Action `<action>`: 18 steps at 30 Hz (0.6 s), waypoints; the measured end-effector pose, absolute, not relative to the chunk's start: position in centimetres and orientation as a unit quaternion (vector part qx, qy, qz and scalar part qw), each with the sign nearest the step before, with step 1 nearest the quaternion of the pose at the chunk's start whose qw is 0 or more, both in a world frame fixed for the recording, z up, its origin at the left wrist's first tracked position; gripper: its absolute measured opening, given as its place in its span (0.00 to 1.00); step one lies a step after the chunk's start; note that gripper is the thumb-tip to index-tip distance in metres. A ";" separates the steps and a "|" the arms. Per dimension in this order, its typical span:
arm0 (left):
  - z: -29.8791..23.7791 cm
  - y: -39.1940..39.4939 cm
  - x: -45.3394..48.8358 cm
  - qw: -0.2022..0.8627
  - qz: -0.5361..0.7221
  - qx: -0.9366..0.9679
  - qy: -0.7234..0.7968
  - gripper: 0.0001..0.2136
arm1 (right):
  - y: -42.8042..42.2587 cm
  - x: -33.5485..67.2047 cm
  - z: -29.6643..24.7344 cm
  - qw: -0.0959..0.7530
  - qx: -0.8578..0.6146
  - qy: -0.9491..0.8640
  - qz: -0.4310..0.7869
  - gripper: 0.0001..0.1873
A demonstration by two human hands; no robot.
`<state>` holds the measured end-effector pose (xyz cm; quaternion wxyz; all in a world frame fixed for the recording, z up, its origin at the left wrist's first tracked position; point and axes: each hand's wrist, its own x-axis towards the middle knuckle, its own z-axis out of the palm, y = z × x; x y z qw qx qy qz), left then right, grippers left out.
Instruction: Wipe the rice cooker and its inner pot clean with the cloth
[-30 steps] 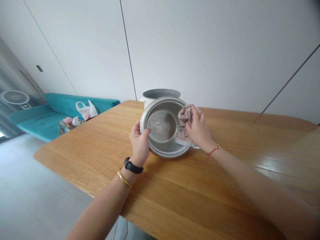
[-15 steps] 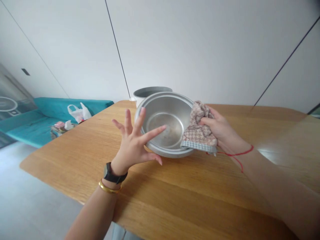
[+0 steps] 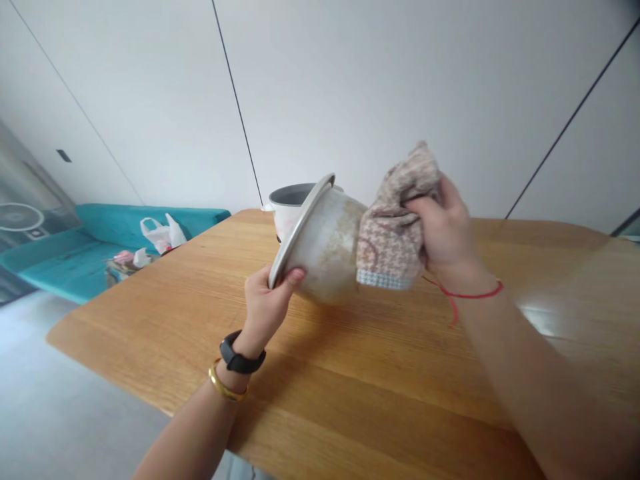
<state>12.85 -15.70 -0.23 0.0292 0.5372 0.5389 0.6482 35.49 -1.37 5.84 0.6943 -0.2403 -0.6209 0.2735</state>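
A metal inner pot (image 3: 323, 243) with a wide rim is tipped on its side above the table, its mouth facing left and its stained outer wall toward me. My left hand (image 3: 267, 300) grips the rim at the lower left, thumb on the outside; the other fingers are mostly hidden behind it. Bunched in my right hand (image 3: 445, 230) is a brown-and-white checked cloth (image 3: 393, 230) with a blue-grey hem. The cloth hangs at the right side of the pot, by its base; whether it touches the metal I cannot tell.
Behind the pot stands a white cooker body (image 3: 287, 213) with a grey inside, partly covered. All this is on a wooden table (image 3: 350, 387) against a white panelled wall. To the left, a teal sofa (image 3: 65, 260) bears a white plastic bag (image 3: 164, 233) and small items.
The pot has turned from showing its inside to showing its outer wall. My left hand, spread before, has closed on the rim. My right hand has lifted the cloth off the rim.
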 end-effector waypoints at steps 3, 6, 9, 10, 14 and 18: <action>-0.4 -15.4 12.8 0.049 0.649 0.506 0.567 0.22 | -4.3 31.8 5.0 0.604 -0.236 -0.749 0.134 0.24; -0.8 -15.3 13.0 0.065 0.650 0.494 0.574 0.20 | -8.3 29.1 3.9 0.524 -0.272 -0.807 0.014 0.28; -1.2 -15.4 12.9 0.071 0.663 0.491 0.560 0.22 | -10.9 27.9 3.4 0.491 -0.294 -0.818 -0.055 0.31; -1.3 -15.5 12.8 0.073 0.664 0.496 0.555 0.23 | -11.2 27.9 3.5 0.490 -0.296 -0.818 -0.062 0.31; -2.0 -15.6 11.8 0.125 0.666 0.515 0.525 0.28 | -9.3 29.4 5.2 0.506 -0.291 -0.812 0.002 0.22; -2.7 -14.8 11.4 0.239 0.696 0.469 0.488 0.32 | -4.2 32.8 6.3 0.502 -0.252 -0.795 0.230 0.18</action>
